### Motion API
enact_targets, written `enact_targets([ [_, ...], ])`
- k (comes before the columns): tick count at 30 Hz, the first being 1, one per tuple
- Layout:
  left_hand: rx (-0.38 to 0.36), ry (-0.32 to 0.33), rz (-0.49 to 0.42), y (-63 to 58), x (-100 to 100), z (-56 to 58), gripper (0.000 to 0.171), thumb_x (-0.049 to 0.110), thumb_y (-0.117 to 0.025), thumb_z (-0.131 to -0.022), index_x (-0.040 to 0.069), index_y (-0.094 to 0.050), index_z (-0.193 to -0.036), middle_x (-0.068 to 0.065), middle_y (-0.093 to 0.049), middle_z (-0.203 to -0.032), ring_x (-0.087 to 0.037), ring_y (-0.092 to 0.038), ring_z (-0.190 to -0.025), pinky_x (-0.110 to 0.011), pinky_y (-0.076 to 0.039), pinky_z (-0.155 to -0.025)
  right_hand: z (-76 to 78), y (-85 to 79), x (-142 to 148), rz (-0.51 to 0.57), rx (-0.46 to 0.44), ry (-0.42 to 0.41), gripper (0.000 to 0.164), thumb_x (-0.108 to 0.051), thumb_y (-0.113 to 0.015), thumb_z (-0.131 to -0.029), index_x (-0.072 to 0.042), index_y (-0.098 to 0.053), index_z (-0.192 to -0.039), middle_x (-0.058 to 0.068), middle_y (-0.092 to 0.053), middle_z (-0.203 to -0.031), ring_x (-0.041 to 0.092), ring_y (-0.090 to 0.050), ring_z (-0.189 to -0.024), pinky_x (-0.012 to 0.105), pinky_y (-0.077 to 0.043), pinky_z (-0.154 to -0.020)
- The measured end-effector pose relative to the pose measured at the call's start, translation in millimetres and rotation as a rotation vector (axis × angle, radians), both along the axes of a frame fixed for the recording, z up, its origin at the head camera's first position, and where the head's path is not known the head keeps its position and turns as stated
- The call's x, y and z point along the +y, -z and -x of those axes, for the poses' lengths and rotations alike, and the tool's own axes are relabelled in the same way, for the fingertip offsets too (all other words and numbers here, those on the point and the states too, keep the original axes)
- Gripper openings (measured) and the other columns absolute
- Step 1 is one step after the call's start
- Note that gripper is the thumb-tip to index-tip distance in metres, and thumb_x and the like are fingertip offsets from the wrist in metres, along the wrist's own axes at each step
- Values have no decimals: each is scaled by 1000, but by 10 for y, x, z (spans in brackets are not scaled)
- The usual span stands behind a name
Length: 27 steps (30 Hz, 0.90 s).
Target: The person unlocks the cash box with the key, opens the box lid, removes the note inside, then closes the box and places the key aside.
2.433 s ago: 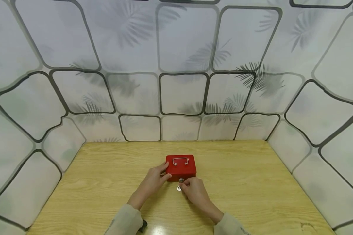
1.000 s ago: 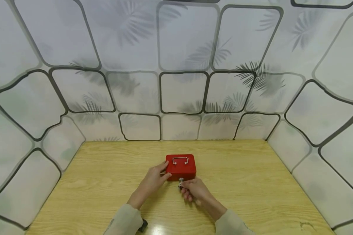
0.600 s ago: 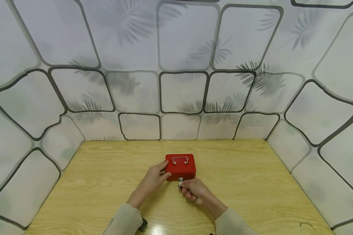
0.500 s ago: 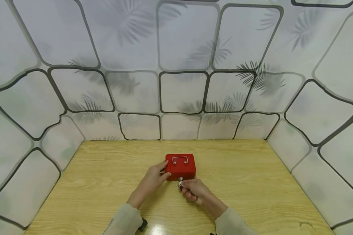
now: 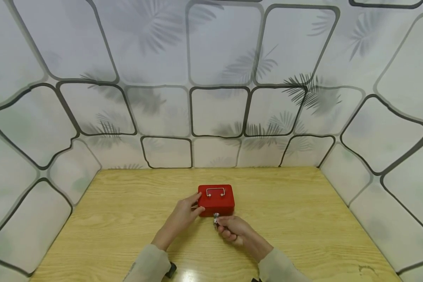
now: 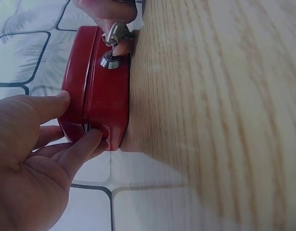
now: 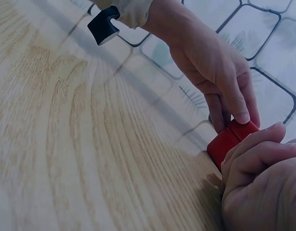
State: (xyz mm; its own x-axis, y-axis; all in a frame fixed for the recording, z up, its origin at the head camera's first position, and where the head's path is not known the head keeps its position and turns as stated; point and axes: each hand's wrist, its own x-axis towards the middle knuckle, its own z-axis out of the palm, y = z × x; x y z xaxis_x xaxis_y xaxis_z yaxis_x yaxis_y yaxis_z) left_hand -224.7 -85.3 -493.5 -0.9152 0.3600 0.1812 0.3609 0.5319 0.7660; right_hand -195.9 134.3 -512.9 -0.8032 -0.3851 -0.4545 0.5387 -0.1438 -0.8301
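A small red metal cash box [image 5: 216, 201] lies on the table, lid down, with a wire handle [image 5: 216, 189] on top. My left hand [image 5: 181, 215] holds its left end; in the left wrist view the fingers [image 6: 80, 151] bend around the corner across the lid seam. On the front is a round chrome lock [image 6: 110, 60], where a key [image 6: 120, 32] with a small ring stands. My right hand [image 5: 237, 229] pinches the key between thumb and finger, other fingers curled below. In the right wrist view that hand [image 7: 263, 178] covers the lock and much of the box [image 7: 230, 143].
The wooden table [image 5: 134, 196] stretches out around the box. Patterned fabric walls [image 5: 218, 113] close it off at the back and both sides. A dark wrist-worn device [image 7: 103, 25] sits by the left sleeve.
My right hand has rotated at the lock: earlier its back faced up over the key, and now its curled fingers show beneath. My left hand and the box have stayed put.
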Motion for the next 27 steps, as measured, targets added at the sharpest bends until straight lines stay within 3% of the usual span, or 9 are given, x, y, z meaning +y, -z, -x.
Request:
enact_targets([
  [18,-28,-17,-4,13,-1,-8,59,8,-72,-98,-8,-48,-149,-27,-56,-144,-35,-67,-118,-42,-58,-92,20,-44,-16,86,-132,5,20,-6,-35,-112,1,-52,-106,-4,-50,-70,-6,-37,-47,5,-26,-37],
  [27,-20,-18,3,16,-14,-26,58,9,-72,-98,-8,-49,-149,-27,-58,-143,-34,-67,-118,-41,-58,-92,-2,-22,-29,62,-98,-20,22,-7,-35,-112,0,-55,-104,-5,-50,-69,-5,-36,-48,5,-26,-38],
])
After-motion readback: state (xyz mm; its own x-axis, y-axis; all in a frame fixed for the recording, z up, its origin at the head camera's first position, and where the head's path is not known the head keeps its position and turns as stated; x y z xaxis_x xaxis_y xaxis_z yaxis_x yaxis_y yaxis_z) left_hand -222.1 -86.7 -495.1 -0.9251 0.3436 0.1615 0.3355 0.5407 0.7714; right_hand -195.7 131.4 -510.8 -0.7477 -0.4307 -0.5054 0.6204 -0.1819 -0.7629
